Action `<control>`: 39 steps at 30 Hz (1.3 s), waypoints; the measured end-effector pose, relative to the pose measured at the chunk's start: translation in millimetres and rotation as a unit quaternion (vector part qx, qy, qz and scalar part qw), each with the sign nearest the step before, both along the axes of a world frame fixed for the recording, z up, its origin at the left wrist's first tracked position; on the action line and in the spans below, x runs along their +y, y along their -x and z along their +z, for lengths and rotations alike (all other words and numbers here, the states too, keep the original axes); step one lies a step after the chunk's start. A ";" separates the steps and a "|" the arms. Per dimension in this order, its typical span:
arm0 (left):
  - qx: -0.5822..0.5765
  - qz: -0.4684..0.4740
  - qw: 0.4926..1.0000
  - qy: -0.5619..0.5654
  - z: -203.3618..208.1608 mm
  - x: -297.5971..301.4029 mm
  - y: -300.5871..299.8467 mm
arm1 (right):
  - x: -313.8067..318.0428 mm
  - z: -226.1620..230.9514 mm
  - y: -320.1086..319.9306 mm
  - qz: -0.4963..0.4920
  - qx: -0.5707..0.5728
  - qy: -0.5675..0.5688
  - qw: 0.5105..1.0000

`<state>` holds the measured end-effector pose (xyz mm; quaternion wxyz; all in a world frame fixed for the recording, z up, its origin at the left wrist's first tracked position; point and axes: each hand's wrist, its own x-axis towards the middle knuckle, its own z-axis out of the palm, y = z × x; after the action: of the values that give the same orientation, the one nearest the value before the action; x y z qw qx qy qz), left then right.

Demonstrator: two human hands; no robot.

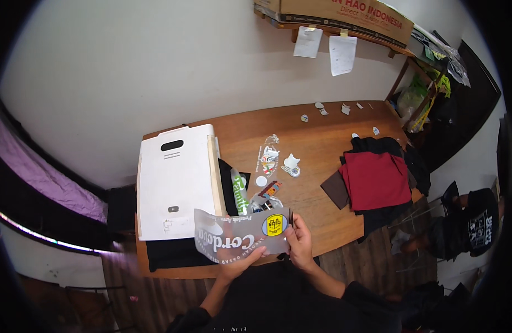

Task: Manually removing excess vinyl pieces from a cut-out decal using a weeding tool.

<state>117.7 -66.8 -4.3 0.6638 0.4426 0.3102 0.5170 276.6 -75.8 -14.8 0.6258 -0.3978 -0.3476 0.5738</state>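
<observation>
In front of me I hold up a clear transfer film [222, 233] with white lettering and a round yellow emblem. My left hand [242, 268] pinches its lower edge, thumb on top. At the film's right end my right hand [300, 238] is closed around what looks like dark scissors [291, 217]; only a narrow dark tip shows above the fingers, and the rest is mostly hidden. Just beyond the film lie a printed film with green lettering [239, 191], a clear film strip with a colourful print [269, 158] and white cut pieces [291, 165].
A white heat-press-like machine [175, 183] stands on the left of the wooden table [317, 139], with black cloth under its front. Folded red cloth [378, 180] tops a dark stack at right. Small scraps [345, 110] lie at the far edge. Another person [478, 222] is at right.
</observation>
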 end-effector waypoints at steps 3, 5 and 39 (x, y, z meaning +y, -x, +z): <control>0.072 0.001 0.994 -0.087 -10.0 0.4 5.9 | 1.7 4.8 7.1 -0.052 -0.058 0.014 0.997; 0.080 0.033 0.992 -0.088 -26.1 5.1 9.3 | 0.8 -1.7 2.7 -0.054 -0.057 0.008 0.997; 0.050 0.191 0.980 -0.001 -2.6 9.3 38.0 | 21.2 -2.9 16.8 0.092 -0.139 -0.034 0.985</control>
<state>79.7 -57.5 -6.9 0.5359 0.4012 0.4214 0.6118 259.8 -54.6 -17.7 0.5289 -0.4187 -0.4853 0.5563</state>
